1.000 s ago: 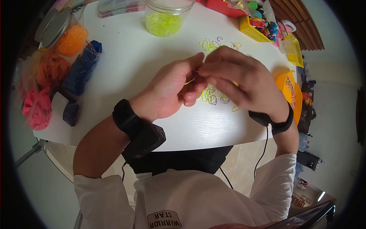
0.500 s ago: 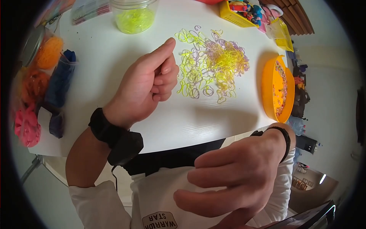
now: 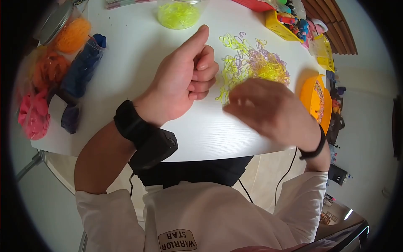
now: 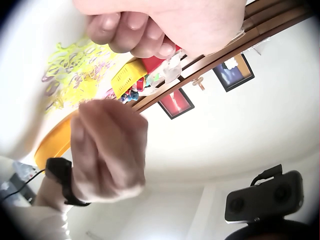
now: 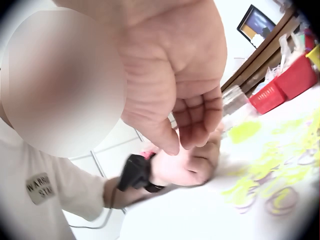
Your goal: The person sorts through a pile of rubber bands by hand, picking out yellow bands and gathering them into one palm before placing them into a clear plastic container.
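Observation:
My left hand (image 3: 180, 80) is held over the middle of the white table with its fingers curled into the palm and the thumb pointing up. Nothing shows between those fingers; the inside of the fist is hidden. A loose pile of yellow-green and pale purple rubber bands (image 3: 268, 63) lies just right of it. My right hand (image 3: 273, 111), blurred, hovers over the near edge of that pile and covers part of it. In the right wrist view, its thumb (image 5: 170, 145) and loosely bent fingers (image 5: 200, 117) have no band visible between them.
A clear jar of yellow-green bands (image 3: 178, 16) stands at the back. Bags of blue (image 3: 84, 67), orange (image 3: 50, 69) and pink (image 3: 33, 117) material line the left side. An orange tray of small beads (image 3: 310, 98) sits at the right, with a yellow basket (image 3: 279, 27) behind it.
The hands were together over the pile, with a yellow band at the left hand. The right hand then swung back toward the body and has returned toward the pile. The left fingers curled in.

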Motion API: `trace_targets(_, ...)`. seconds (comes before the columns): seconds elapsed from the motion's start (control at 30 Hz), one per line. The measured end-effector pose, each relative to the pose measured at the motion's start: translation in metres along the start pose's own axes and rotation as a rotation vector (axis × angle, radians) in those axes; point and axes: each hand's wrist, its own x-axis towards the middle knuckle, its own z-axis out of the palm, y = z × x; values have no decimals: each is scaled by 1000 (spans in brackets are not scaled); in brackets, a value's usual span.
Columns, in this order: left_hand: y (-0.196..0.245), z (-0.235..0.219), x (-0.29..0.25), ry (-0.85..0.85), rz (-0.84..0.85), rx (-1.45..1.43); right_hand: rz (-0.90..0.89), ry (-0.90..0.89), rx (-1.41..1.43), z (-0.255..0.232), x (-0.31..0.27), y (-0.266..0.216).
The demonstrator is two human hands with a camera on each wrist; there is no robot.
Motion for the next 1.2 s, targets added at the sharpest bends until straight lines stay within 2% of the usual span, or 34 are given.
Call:
trace_targets(0.13, 0, -3, 1, -43, 31, -21, 63, -100, -70, 15, 14, 18)
trace_targets(0.33, -2, -7, 3, -76, 33, -31, 7, -129, -108, 32, 15, 28)
trace_targets(0.43, -2, -7, 2, -91, 29, -37, 4, -232, -167, 28, 16, 22)
trace_targets(0.53, -4, -5, 2, -80, 27, -30, 0, -250, -203, 29, 17, 22)
trace_targets(0.63, -3, -5, 2, -99, 14, -36, 38, -171, -39, 27, 16, 26)
trace_targets(0.77, -5, -7, 3, -122, -6, -40, 169, -9, 133, 4, 16, 31)
trace_targets(0.9, -10, -2, 3, -138, -55, 18, 354, 40, 332, -13, 16, 33)
trace_targets(1.0, -13, 1, 3, -127, -90, 24, 345, 92, 394, -12, 15, 34)
trace_targets(1.13, -15, 3, 2, -132, -94, 2, 208, 26, 316, -7, 24, 26)
trace_targets(1.2, -17, 1, 4, -151, -94, -4, 184, 72, 264, -2, 23, 28)
